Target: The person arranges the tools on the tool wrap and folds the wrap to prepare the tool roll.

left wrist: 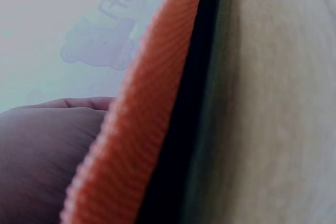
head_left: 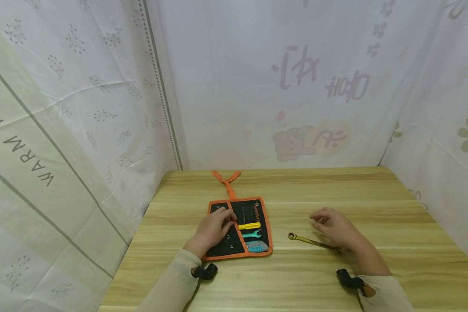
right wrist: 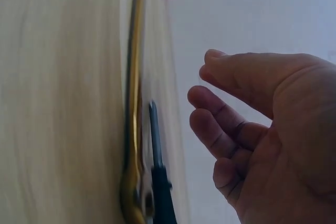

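Observation:
A black tool pouch with orange edging (head_left: 268, 225) lies flat on the table. My left hand (head_left: 214, 229) rests over its left half and pinches the orange pocket edge. Out of the pockets stick a yellow handle (head_left: 250, 225), a green open-end wrench (head_left: 252, 234) and a light-blue utility knife (head_left: 257, 246). To the right, a gold ratcheting wrench (head_left: 312, 241) lies slantwise. My right hand (head_left: 337, 229) hovers beside it, fingers loosely bent and holding nothing. A screwdriver (right wrist: 156, 145) with a dark shaft lies along the wrench in the right wrist view; the hand hides it from the head view.
The pouch's orange tie strap (head_left: 228, 184) stretches toward the back of the wooden table (head_left: 296, 281). Printed curtains (head_left: 238, 86) hang behind the table and on both sides. A black wrist camera (head_left: 206, 271) sits at the left cuff, another (head_left: 349, 279) at the right.

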A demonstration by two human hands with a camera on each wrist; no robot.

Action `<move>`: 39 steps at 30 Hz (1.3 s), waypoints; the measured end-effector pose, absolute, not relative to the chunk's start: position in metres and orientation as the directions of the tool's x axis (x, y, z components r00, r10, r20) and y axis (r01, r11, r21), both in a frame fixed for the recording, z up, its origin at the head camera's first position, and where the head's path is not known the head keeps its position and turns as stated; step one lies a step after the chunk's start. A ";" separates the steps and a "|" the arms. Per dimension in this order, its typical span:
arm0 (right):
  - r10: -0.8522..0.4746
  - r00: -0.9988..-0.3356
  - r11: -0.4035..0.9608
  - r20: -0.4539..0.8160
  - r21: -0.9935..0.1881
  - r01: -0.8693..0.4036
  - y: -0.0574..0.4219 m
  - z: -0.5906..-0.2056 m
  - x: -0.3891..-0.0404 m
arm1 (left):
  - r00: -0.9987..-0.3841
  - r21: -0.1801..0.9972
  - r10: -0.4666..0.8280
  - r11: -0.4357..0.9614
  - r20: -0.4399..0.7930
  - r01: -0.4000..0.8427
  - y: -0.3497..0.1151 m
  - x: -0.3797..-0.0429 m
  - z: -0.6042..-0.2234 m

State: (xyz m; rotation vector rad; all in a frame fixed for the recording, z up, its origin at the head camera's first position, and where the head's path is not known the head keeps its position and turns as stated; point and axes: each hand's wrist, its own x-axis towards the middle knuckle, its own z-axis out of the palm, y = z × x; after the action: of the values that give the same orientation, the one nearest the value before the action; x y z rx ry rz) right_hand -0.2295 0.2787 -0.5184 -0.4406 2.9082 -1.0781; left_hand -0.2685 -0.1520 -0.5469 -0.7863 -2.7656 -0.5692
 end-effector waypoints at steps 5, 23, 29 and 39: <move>-0.252 -0.964 0.731 0.082 -0.637 -0.245 0.293 -0.516 -0.225 | -0.832 0.309 0.461 0.779 0.309 0.546 -0.152 -0.268 -0.547; -0.275 -0.961 0.736 0.019 -0.639 -0.223 0.341 -0.526 -0.207 | -0.829 0.309 0.461 0.776 0.316 0.549 -0.153 -0.269 -0.549; -0.249 -0.968 0.715 -0.044 -0.682 -0.153 0.351 -0.526 -0.197 | -0.825 0.301 0.464 0.776 0.324 0.555 -0.152 -0.269 -0.548; -0.267 -0.962 0.685 -0.049 -0.712 -0.153 0.363 -0.528 -0.183 | -0.832 0.295 0.463 0.785 0.306 0.545 -0.152 -0.268 -0.546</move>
State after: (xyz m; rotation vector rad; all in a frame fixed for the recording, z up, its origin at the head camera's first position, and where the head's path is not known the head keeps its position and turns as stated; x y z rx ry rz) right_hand -0.1830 0.3631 -0.5280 -0.3446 2.7451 -1.1392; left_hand -0.2681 -0.1522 -0.5463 -0.7898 -2.7589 -0.5539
